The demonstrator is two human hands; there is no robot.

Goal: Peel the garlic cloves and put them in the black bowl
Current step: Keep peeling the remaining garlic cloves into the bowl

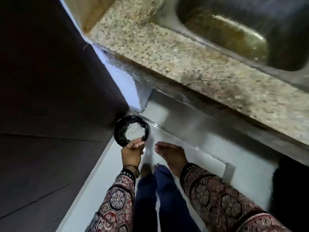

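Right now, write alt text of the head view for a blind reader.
A person's left hand holds a black bowl of pale, blurred contents by its rim, beside a dark cabinet; the right hand hangs open and empty next to it. Beyond them runs a speckled granite counter with a steel sink.

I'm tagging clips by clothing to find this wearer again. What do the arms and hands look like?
Long fabric sleeves cover both arms: the left sleeve and right sleeve are printed with maroon, black and cream octagonal medallions and end in banded cuffs. At the wrist of the left hand sit thin dark bangles. The right hand is ungloved, like the left.
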